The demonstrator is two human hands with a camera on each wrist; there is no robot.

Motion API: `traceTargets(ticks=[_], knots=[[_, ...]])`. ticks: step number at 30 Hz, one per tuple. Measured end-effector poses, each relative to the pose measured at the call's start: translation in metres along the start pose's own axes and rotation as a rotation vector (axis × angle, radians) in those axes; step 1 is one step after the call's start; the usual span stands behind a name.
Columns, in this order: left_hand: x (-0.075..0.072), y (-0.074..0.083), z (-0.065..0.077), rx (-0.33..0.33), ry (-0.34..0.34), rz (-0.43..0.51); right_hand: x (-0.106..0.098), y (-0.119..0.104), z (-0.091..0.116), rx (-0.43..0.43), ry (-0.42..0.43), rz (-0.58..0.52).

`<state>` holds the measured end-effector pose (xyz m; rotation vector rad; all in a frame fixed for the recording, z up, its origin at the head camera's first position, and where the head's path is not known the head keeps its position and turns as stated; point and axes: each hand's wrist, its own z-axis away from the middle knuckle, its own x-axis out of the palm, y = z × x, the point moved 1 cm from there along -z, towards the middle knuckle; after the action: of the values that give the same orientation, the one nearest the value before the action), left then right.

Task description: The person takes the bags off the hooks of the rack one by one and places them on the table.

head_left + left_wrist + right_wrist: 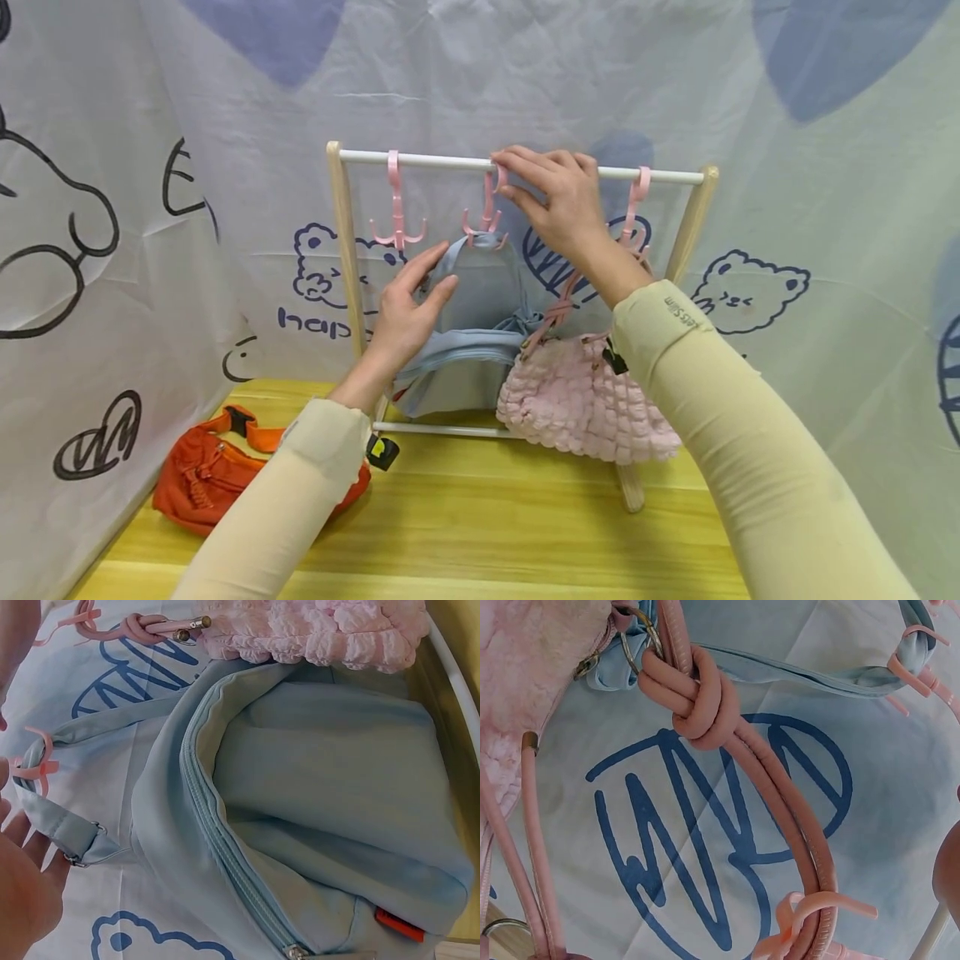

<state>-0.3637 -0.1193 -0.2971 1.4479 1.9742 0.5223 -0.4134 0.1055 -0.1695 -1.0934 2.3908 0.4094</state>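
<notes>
My right hand (pixel 558 200) is at the white rail, thumb and forefinger pinching the curved top of the middle pink hook (pixel 489 200). From that hook's prongs hangs a light blue bag (pixel 465 375) by its strap (pixel 64 821). My left hand (pixel 405 312) is beside the strap, fingers extended; in the left wrist view its fingertips lie partly behind the strap. To the right, a pink quilted bag (pixel 577 396) hangs by its knotted strap (pixel 705 697) from another pink hook (pixel 637 196). In the right wrist view, only part of my right hand (pixel 949 870) shows.
A wooden rack with a white rail (pixel 442 161) stands on the yellow wood-grain table (pixel 487 533). One more pink hook (pixel 397 204) hangs at its left, bearing no bag. An orange waist bag (pixel 210 475) lies at the left. Printed cloth (pixel 562 75) hangs behind.
</notes>
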Motion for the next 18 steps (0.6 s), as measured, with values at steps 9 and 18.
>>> traceTargets(ticks=[9, 18], knots=[[0.011, -0.006, -0.009, 0.035, 0.066, 0.002, -0.002, 0.000, 0.001, 0.029, -0.035, 0.009], [0.016, -0.008, -0.019, -0.039, 0.142, 0.026, -0.001, -0.001, 0.000, 0.029, -0.037, 0.028]])
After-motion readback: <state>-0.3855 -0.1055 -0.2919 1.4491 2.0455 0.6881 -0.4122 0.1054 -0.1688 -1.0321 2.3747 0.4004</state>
